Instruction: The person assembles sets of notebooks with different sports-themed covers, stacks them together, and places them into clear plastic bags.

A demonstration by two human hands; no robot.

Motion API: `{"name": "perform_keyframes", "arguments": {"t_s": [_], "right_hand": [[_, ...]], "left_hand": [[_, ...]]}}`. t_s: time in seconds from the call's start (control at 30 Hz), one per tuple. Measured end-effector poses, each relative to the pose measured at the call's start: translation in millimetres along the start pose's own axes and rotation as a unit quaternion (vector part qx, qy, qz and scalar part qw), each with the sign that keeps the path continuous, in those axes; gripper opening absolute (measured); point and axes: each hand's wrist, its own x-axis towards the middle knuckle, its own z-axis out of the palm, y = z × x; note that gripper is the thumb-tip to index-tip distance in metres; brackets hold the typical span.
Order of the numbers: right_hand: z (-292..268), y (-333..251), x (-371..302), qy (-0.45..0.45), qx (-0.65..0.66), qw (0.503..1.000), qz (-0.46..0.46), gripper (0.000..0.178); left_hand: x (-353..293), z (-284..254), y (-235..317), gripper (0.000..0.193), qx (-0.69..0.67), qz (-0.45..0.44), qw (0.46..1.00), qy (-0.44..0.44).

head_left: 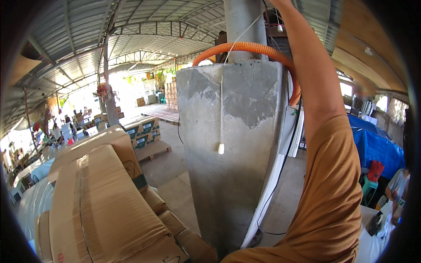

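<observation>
My right arm (pixel 322 87), in a brown sleeve, reaches up past the top edge of the view, so its hand is cut off. Nothing of my left hand shows. Nearest the raised forearm is an orange corrugated hose (pixel 245 46), which arches over a grey concrete pillar (pixel 232 105). Down the pillar's front hangs a thin white cord with a white pull knob (pixel 221 148) at its end. A second white knob (pixel 280 28) dangles beside the forearm, near a round grey column (pixel 245 30).
Large taped cardboard boxes (pixel 109 197) are stacked close on my left. Behind them, green-printed cartons (pixel 142 131) sit on a wooden pallet (pixel 151 150). To the right are a blue tarp (pixel 377 144), a green stool (pixel 369 188) and a seated person (pixel 397 186). A black cable (pixel 280 175) runs beside the pillar.
</observation>
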Motion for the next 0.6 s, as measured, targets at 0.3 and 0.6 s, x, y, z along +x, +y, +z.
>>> {"name": "perform_keyframes", "arguments": {"t_s": [0.3,0.6], "right_hand": [[-17.1,7.8,9.9,-0.075,-0.086,0.992,-0.045,0.040],[-112.9,-202.2,-130.4,-0.110,0.219,0.956,-0.162,0.052]], "left_hand": [[-75.8,-28.1,-23.2,0.033,-0.042,0.064,0.996,0.055],[-431.4,-118.7,-221.9,0.033,0.046,-0.271,0.947,0.164]]}}
